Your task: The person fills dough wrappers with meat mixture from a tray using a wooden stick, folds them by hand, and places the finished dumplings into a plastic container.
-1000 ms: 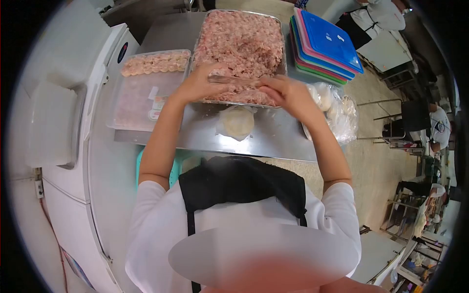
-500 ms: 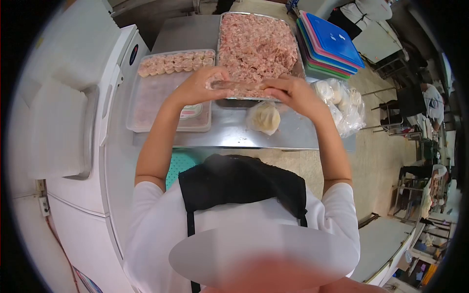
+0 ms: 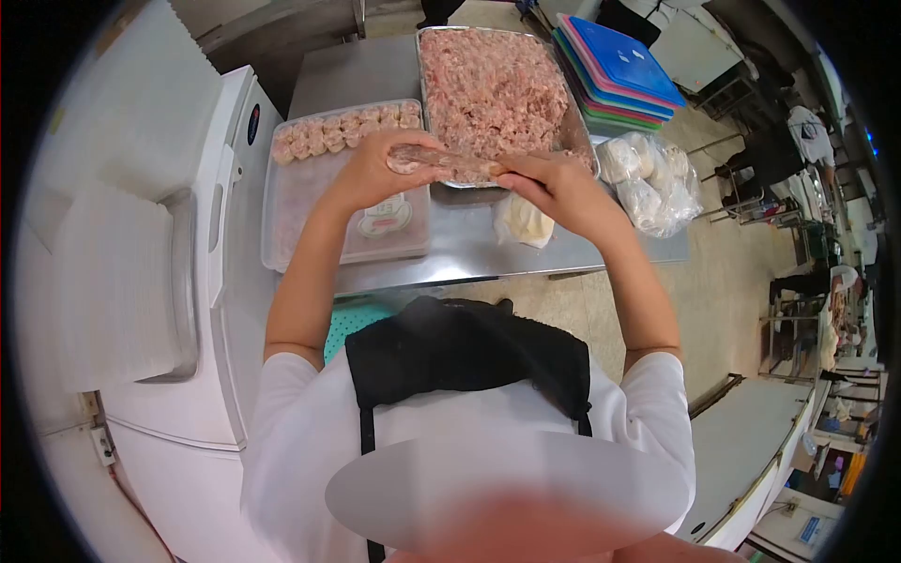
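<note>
Over the front edge of a metal tray (image 3: 578, 120) of ground meat (image 3: 493, 89), my left hand (image 3: 385, 171) curls its fingers around a small piece coated with meat. My right hand (image 3: 556, 188) pinches one end of a flat spatula-like tool (image 3: 465, 165), which reaches across to the piece in my left hand. A bag with pale round wrappers (image 3: 526, 222) lies on the metal table just below my right hand. Rows of filled dumplings (image 3: 343, 129) stand along the back of a plastic box (image 3: 347, 249) at the left.
Stacked coloured lids (image 3: 629, 70) stand behind the tray at the right. A clear bag of pale dough pieces (image 3: 648, 183) rests at the right of the metal table (image 3: 460, 249). A white refrigerator (image 3: 178, 450) is at the left. Other people are in the background at the right.
The view has shifted slightly. The tool is tilted differently and its far end now sits at the meat-coated piece in my left hand. Both hands remain over the tray's front edge.
</note>
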`<state>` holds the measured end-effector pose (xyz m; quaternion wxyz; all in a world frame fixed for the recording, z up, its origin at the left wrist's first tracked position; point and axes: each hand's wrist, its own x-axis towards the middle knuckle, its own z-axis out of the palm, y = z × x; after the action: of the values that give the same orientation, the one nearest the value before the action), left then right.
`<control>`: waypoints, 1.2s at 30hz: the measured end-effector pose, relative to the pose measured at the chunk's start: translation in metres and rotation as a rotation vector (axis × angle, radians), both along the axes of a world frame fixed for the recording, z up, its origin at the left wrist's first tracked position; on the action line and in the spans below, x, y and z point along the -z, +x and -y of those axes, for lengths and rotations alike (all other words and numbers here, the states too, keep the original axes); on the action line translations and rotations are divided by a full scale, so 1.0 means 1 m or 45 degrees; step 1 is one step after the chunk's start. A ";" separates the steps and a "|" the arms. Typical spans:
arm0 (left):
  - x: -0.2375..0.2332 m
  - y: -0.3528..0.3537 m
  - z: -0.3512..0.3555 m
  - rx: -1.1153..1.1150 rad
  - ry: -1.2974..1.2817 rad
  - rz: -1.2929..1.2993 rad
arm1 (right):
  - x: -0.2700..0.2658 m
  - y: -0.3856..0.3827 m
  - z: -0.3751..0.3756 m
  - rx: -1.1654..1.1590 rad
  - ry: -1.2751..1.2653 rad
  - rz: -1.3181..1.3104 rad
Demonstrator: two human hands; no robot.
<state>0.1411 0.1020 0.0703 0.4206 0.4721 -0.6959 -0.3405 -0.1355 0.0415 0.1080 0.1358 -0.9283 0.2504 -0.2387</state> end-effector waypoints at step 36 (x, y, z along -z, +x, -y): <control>0.120 0.015 0.062 -0.810 0.170 0.331 | 0.102 -0.136 0.032 0.534 1.087 0.299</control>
<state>0.1566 0.0399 -0.0501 0.3818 0.7311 -0.5380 -0.1742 -0.2711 0.0095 0.0059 0.4807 -0.6860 0.4907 -0.2399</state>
